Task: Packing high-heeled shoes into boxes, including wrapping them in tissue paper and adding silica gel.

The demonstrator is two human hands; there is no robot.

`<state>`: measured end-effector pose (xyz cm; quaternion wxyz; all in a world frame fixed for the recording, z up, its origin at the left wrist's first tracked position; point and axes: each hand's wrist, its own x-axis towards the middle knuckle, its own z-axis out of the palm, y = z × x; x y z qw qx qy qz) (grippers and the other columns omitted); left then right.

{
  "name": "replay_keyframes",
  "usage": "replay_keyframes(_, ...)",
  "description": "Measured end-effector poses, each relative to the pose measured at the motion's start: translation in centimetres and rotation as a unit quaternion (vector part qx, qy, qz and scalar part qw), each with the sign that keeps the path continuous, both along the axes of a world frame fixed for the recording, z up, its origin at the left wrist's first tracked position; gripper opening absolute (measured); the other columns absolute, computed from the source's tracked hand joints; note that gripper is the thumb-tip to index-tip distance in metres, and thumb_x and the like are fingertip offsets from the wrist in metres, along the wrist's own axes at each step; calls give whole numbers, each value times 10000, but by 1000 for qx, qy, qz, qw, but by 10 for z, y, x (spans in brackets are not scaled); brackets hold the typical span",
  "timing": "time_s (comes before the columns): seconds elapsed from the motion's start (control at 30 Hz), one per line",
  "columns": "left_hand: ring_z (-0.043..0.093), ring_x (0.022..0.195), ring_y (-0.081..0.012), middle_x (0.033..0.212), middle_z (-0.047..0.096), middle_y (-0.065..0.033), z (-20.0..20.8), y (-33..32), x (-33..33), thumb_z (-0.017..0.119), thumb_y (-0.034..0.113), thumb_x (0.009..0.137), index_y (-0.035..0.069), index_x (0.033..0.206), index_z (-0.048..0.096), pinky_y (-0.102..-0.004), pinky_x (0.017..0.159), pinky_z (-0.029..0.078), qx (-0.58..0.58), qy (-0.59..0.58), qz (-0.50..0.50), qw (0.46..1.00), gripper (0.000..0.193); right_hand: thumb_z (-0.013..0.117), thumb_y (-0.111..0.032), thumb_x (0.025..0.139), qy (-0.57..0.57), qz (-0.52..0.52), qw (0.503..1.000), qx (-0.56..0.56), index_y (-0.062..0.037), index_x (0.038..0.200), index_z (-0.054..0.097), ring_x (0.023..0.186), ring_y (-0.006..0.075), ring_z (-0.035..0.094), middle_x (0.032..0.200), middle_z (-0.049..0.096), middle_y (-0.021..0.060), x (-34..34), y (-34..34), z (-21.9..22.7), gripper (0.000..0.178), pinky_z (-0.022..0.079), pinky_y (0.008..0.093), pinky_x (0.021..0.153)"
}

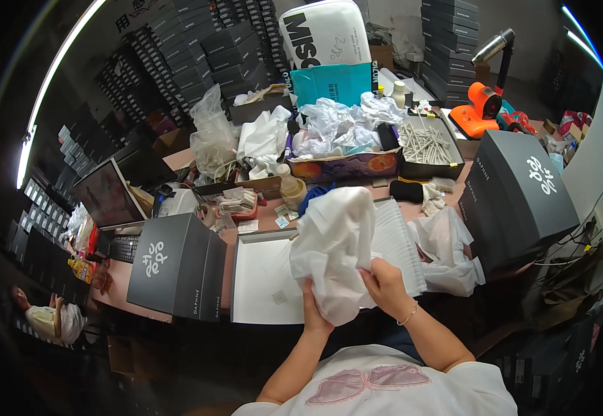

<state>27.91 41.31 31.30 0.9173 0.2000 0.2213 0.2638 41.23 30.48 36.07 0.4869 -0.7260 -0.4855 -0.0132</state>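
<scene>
White shirt (371, 388) with a pink butterfly right below us, and just above it both hands are at work! Left hand (317, 310) curls round the lower left side of a crumpled white bundle (335, 249); right hand (387, 286), bracelet at the wrist, pinches its lower right edge between thumb and fingers. What's inside that wrapping? Cannot tell from here. It's held up above an open box (256, 277), pale inside and dark-rimmed, with ribbed white sheeting (400, 249) just to the right. Further right, another loose white wrap (447, 246) sits on the pink desk (117, 288). Big dark boxes flank it all, one left (173, 267), one right (516, 194). Behind, a bottle (291, 188), a purple carton (346, 168) heaped with crumpled paper (336, 125), and a tray of pale sticks (426, 144)!
</scene>
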Motion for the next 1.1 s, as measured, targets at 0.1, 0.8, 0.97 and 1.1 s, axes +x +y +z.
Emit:
replay_keyframes(0.1, 552, 1149, -219, 1279, 539, -89, -12, 13, -10, 575, 426, 900, 59, 1353, 428, -379, 968, 458, 124, 36, 7, 992, 602, 669, -133, 818, -109, 190, 973, -77, -44, 726, 508, 618, 326, 570, 672, 511, 109, -37, -20, -19, 206, 485, 401, 557)
replay_keyframes(0.8, 595, 890, -143, 1022, 618, -66, 94, 102, -15, 563, 262, 954, 24, 1026, 592, -310, 801, 498, 234, 54, 175, 955, 250, 725, -257, 840, 581, 155, 794, 90, 73, 1250, 544, 1040, 184, 630, 1190, 619, 146, 106, -160, -1, 556, 515, 305, 896)
replay_keyframes(0.97, 526, 843, -320, 864, 566, -132, 46, 40, 86, 640, 189, 873, 24, 822, 569, -417, 775, 438, 829, 131, 88, 536, 187, 674, -212, 856, 612, 108, 761, 186, 71, 1332, 447, 1043, 218, 638, 1201, 603, 163, 105, -165, -9, 598, 556, 390, 876)
replay_keyframes(1.1, 479, 1255, -306, 1316, 533, -172, -19, 3, 101, 681, 467, 826, 29, 1293, 527, -436, 1025, 394, 702, 100, -293, 641, 658, 614, -296, 879, 625, 171, 718, 253, 21, 1361, 376, 1063, 239, 628, 1251, 552, 158, 79, -131, -20, 623, 573, 430, 849)
